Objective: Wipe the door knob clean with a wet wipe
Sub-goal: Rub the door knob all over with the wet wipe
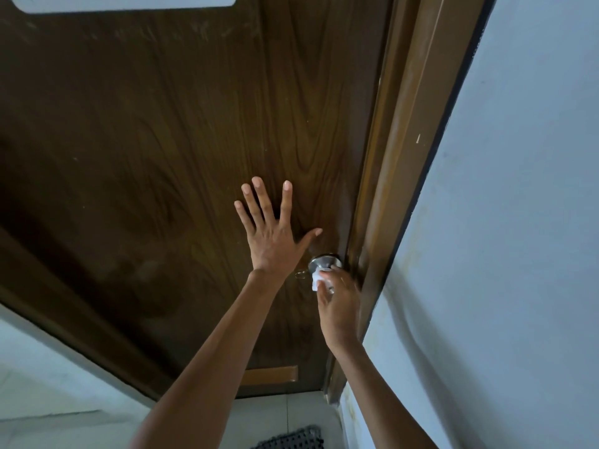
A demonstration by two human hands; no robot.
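The right hand [338,306] is curled around a small white wet wipe [319,280], bunched and crumpled, and presses it onto the face of the door knob [322,263], a round, shiny metal knob whose silver collar shows just above the fingers. The knob sits at the right edge of the door [162,140], close to the frame [398,163]. Just left of it the left hand [272,234] lies flat against the door, fingers spread wide and holding nothing, thumb pointing toward the knob. The door is dark brown with a swirling wood-grain pattern and a slightly scuffed, dull finish; a lighter brown strip [270,374] crosses it near the bottom. The frame is a lighter, glossier brown. A pale, matte wall [518,222] fills the right side, and below lie light floor tiles [275,413] and a dark, ribbed mat [291,439].
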